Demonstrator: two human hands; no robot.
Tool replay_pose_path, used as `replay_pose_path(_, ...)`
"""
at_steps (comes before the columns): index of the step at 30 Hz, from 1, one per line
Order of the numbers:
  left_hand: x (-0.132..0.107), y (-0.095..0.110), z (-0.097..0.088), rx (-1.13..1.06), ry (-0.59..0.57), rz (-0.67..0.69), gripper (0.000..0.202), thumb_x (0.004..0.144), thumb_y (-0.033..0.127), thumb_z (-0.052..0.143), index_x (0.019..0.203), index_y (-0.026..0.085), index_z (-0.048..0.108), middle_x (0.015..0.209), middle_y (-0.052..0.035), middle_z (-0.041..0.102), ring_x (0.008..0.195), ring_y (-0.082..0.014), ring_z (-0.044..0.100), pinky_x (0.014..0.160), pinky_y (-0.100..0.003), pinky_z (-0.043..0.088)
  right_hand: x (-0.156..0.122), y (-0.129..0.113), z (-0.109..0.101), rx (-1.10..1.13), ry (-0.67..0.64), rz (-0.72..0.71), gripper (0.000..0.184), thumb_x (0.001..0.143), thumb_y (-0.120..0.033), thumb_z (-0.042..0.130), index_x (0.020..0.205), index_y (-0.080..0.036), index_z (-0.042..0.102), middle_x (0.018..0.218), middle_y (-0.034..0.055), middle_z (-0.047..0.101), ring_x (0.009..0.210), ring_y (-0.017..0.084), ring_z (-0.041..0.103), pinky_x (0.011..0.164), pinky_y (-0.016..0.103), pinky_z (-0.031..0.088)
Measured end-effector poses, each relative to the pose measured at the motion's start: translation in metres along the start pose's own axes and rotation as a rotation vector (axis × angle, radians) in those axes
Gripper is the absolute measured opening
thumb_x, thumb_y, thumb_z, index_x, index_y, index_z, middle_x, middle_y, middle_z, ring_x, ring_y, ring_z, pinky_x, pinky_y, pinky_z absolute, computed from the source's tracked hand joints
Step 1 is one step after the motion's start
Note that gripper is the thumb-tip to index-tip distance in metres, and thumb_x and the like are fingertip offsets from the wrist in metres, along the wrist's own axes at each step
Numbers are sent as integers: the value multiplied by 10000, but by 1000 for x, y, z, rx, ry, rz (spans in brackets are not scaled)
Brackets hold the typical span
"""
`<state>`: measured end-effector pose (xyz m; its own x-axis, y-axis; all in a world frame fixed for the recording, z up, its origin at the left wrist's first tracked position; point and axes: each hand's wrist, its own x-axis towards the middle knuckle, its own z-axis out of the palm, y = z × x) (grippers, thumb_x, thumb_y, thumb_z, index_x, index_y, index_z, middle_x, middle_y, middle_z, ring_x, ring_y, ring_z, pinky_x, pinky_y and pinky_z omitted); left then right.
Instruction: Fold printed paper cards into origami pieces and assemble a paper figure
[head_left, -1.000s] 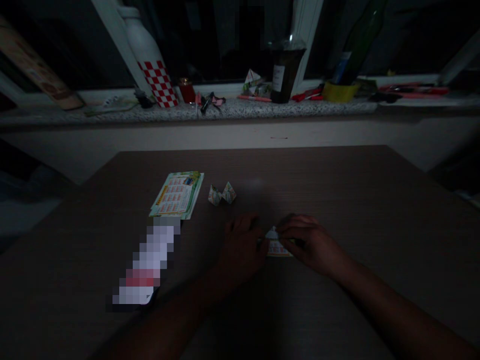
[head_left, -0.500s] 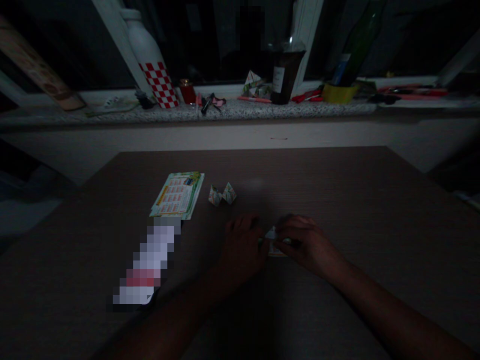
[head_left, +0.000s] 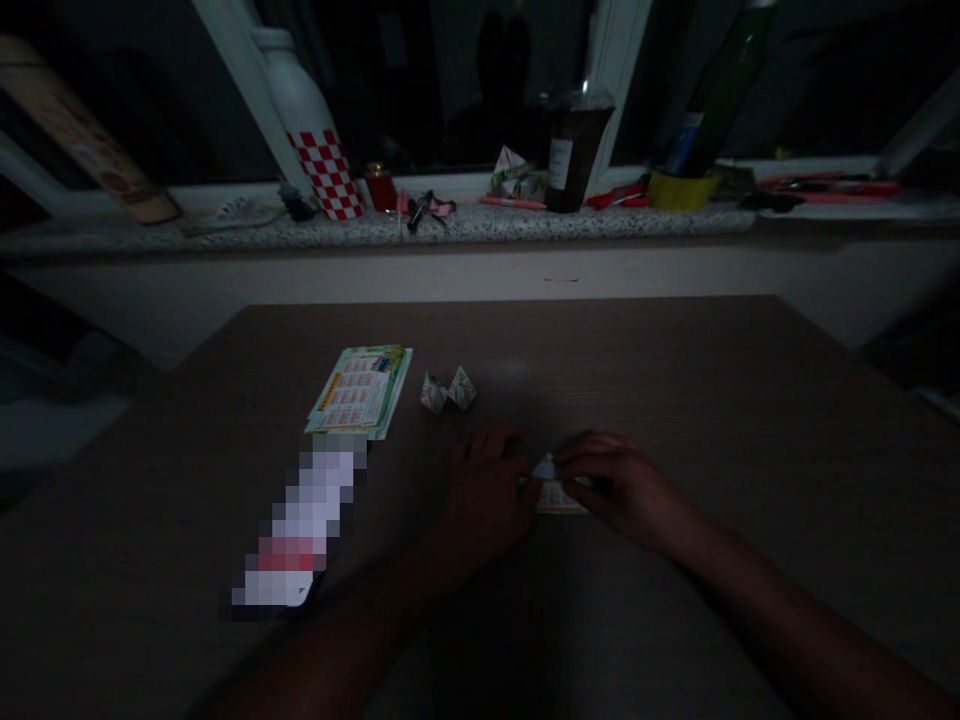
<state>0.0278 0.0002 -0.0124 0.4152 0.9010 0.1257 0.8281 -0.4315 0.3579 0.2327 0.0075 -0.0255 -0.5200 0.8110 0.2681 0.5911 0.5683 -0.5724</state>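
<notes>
Pressing at the small, partly folded printed paper [head_left: 559, 498], which lies flat on the dark brown wood-grain table [head_left: 660, 370], near side of it, between both hands. Left hand [head_left: 487, 490] palm-down, loosely bent, thumb side at the paper's left edge; can't tell whether that grip pinches anything. Right hand [head_left: 616, 485] comes over the right side, thumb and fingertips drawn close together; looks like a pinch, but can't confirm paper between them.

Handling, judged: very light, thin, probably card-like and a bit springy at folds; likely creases or tears easily and may slide on the smooth table. Best hold: fingertips on outer edges, one side pinned flat, the pale pointed top taken lightly.

Hard to see: both paper sides covered by fingers, underside hidden, print unreadable, left hand mostly shadow. Forearms cut off at the bottom edge. Oblong pale device-like item [head_left: 304, 525] at left is pixelated, so identity unclear. Folded paper piece with two printed peaks [head_left: 448, 391] stands beyond the left hand, beside the green-edged stack of printed calendar cards [head_left: 356, 392]; its base is too dark to make out.
</notes>
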Motion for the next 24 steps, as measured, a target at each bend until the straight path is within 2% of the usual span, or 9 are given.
replay_pose_path(8, 0, -1, -1, -1, 4, 4, 188, 860, 330, 538, 855, 203, 676, 1292, -81, 523, 1205, -267, 442, 963, -457, 331, -5, 2, -14, 105, -44, -16, 324, 799, -56, 592, 1052, -243, 665, 1097, 65, 690, 1040, 215, 609, 930, 431, 464)
replay_pose_path(11, 0, 0, 1, 0, 31, 5, 192, 855, 344, 548, 829, 199, 671, 1262, -80, 538, 1187, -259, 453, 958, -452, 334, -5, 2, -14, 104, -46, -15, 343, 787, -42, 595, 1055, -246, 663, 1087, 64, 692, 1036, 217, 612, 932, 440, 461)
replay_pose_path(16, 3, 5, 4, 19, 59, -29, 316, 772, 508, 628, 778, 194, 671, 1215, -98, 552, 1164, -282, 457, 952, -475, 327, -2, 0, -12, 87, -37, -23, 371, 768, -40, 607, 1064, -257, 666, 1051, 58, 697, 1005, 220, 626, 919, 432, 473)
replay_pose_path(24, 4, -3, -1, -41, 10, -16, 301, 721, 505, 691, 769, 209, 686, 1233, -72, 551, 1170, -280, 457, 965, -466, 315, -2, 1, -11, 71, -49, -13, 343, 770, -42, 610, 1041, -243, 673, 1054, 65, 700, 1017, 223, 624, 925, 432, 470)
